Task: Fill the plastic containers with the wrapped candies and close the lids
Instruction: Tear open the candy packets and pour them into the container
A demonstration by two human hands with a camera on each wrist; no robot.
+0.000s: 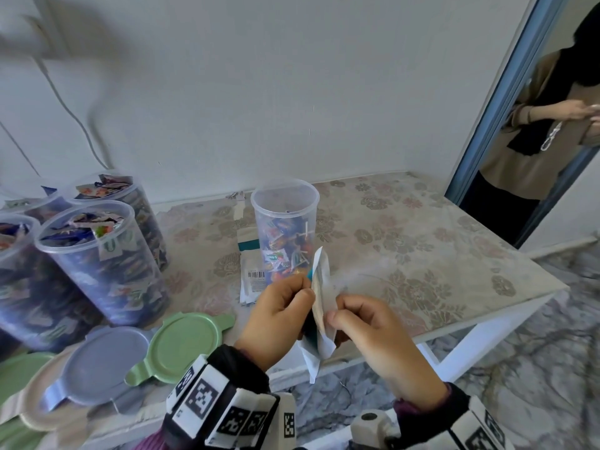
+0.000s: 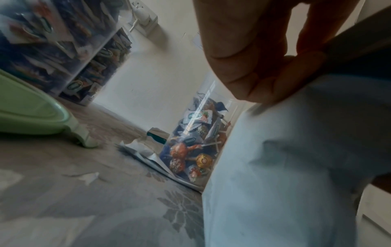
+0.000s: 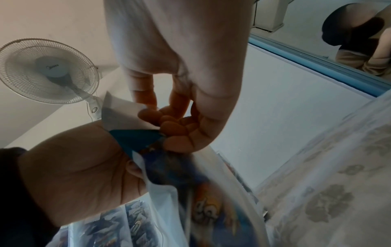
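Observation:
Both hands hold a white and teal candy bag (image 1: 321, 297) upright over the table's front edge. My left hand (image 1: 302, 289) pinches its top from the left, and my right hand (image 1: 336, 315) pinches it from the right. In the right wrist view the fingertips (image 3: 172, 129) meet at the bag's teal corner (image 3: 135, 139), and colourful print shows on the bag (image 3: 203, 208) lower down. Just behind the hands stands an open clear container (image 1: 285, 222), roughly half full of wrapped candies and lollipops (image 2: 190, 150). The white bag (image 2: 275, 167) fills the right of the left wrist view.
Several full, uncovered containers (image 1: 100, 254) crowd the left. A green lid (image 1: 186, 341) and a lilac lid (image 1: 104, 362) lie in front of them. Flat emptied bags (image 1: 250, 271) lie beside the open container. A person (image 1: 548, 131) stands in the doorway at the right.

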